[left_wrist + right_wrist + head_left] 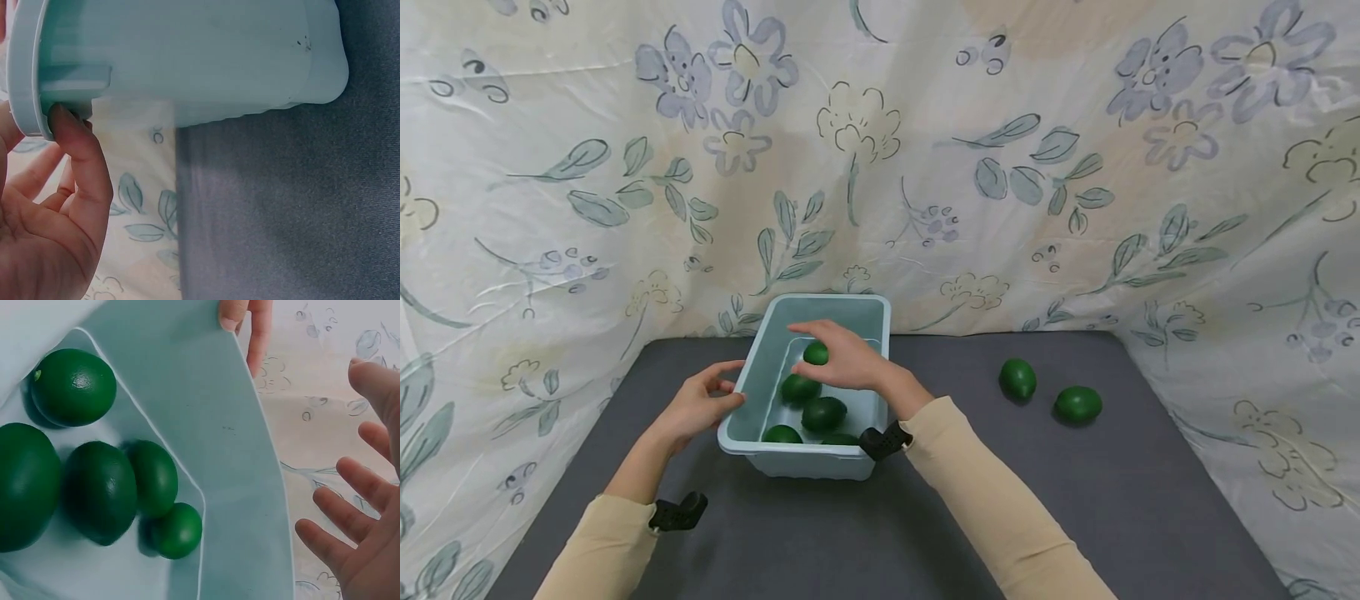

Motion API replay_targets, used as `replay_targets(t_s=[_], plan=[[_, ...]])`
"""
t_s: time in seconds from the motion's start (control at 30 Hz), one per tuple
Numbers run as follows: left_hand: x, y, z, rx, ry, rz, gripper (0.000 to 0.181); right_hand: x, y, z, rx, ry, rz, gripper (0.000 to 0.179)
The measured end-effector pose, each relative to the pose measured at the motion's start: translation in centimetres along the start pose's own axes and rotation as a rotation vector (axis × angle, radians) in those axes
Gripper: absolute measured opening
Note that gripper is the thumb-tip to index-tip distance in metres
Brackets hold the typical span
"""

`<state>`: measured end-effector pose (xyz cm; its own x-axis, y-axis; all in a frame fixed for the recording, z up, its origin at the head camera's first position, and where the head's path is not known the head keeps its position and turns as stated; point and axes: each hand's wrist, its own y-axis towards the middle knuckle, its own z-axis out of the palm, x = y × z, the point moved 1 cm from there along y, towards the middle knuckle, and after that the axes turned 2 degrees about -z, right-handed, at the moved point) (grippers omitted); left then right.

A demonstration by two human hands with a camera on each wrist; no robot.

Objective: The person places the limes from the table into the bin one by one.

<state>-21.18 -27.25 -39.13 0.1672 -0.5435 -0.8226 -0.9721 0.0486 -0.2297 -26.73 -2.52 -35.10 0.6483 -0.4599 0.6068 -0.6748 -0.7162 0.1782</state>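
Observation:
A pale blue-green plastic bin [880, 312] stands on the dark table with several glossy green limes [824, 413] inside. My left hand [700, 404] pinches the bin's left rim; in the left wrist view its thumb and fingers are bent round the rim's edge. Over the bin hovers my right hand [842, 358], fingers and thumb spread, holding nothing. The right wrist view shows those fingers apart from the limes [100, 490] lying on the bin floor. Part of the bin's inside is hidden by the right hand in the head view.
Two more limes, one nearer the back [1017, 380] and one to its right [1077, 405], lie on the grey tabletop [970, 483] right of the bin. A flowered cloth [925, 167] hangs behind the table, close to the bin's far end.

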Motion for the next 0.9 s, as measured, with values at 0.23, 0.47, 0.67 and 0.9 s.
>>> replay_targets(t_s=[0.23, 0.47, 0.67, 0.9], plan=[[0.0, 0.0, 0.0, 0.006, -0.004, 0.008, 0.062, 0.3, -0.7, -1.1, -0.033, 0.003, -0.012, 0.056], [0.0, 0.0, -0.1, -0.002, 0.006, 0.004, 0.062, 0.1, -1.6, -2.1, -0.085, 0.032, -0.043, 0.053], [0.1, 0.1, 0.0, -0.007, 0.006, -0.001, 0.061, -0.4, -2.6, -2.7, -0.123, 0.069, -0.034, 0.053], [0.1, 0.1, 0.0, -0.009, 0.003, -0.005, 0.062, -1.2, -4.2, -3.6, -0.182, 0.086, -0.006, 0.053]])
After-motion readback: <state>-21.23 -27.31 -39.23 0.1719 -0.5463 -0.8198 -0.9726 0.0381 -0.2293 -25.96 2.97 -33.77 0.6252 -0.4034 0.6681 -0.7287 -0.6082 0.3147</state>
